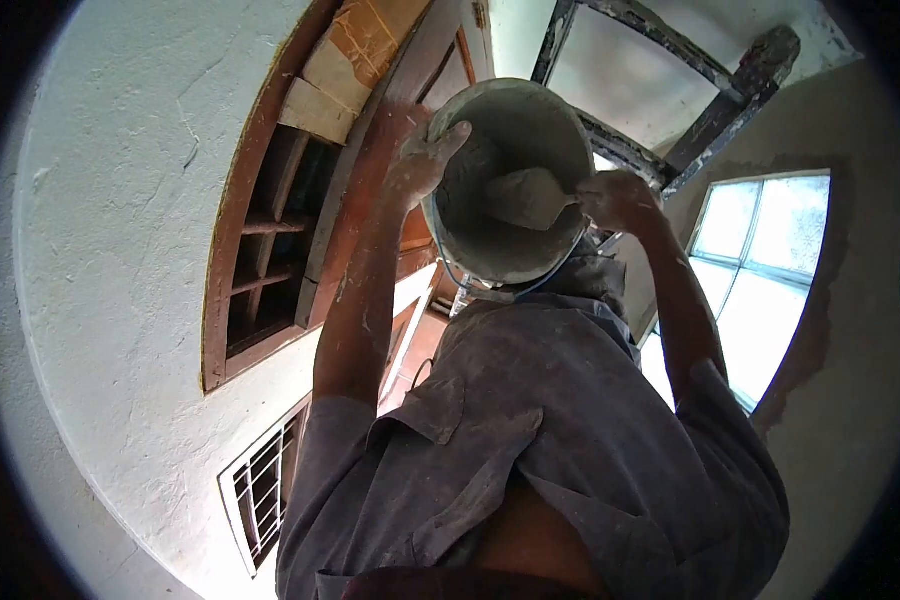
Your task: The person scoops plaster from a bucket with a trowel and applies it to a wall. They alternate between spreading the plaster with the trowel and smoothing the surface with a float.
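Note:
A grey, mortar-coated bucket [505, 258] is tilted so that its mouth faces me, with its wire handle hanging below the rim. My left hand [425, 165] grips the bucket's rim at the left, thumb over the edge. At the opposite side, my right hand [620, 200] is closed round the handle end of a trowel [527, 198]. The trowel's blade is inside the bucket, coated in grey mortar. The handle itself is mostly hidden by my fingers.
A dark, paint-splashed wooden frame [710, 150] stands beyond the bucket. On the right is a bright paned window [755, 250]. A brown wooden frame with openings [270, 235] and a barred white window [265, 490] are set in the pale left wall [120, 250].

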Tool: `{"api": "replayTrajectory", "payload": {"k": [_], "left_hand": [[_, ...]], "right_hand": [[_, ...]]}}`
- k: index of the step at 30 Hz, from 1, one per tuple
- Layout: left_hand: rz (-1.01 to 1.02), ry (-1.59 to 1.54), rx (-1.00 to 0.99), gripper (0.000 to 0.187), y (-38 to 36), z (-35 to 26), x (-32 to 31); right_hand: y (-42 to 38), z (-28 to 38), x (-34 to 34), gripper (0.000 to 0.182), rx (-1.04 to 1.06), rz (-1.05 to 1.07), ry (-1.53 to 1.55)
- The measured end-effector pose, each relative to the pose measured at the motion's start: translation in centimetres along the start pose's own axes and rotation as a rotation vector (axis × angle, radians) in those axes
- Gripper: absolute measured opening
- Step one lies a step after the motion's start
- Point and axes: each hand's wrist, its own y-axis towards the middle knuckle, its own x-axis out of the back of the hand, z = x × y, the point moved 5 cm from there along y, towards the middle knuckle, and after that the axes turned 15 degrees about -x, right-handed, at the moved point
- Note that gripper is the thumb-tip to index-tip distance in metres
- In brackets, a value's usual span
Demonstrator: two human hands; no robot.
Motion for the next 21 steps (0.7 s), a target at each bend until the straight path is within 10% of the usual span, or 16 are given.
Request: {"api": "replayTrajectory", "payload": {"k": [2, 8, 21], "left_hand": [[0.003, -0.046, -0.014, 0.067, -0.3, 0.3, 0.5], [0.045, -0.034, -0.04, 0.065, 0.2, -0.4, 0.2], [-0.052, -0.081, 0.027, 0.069, -1.1, 1.0, 1.2]], "right_hand": [[0.9, 1.3, 4.0, 0.018, -0.386, 0.439, 0.386], [-0.2, -1.3, 8.1, 0.025, -0.709, 0.756, 0.537], [-7.1, -9.3, 10.7, 0.019, -1.157, 0.525, 0.614]]}}
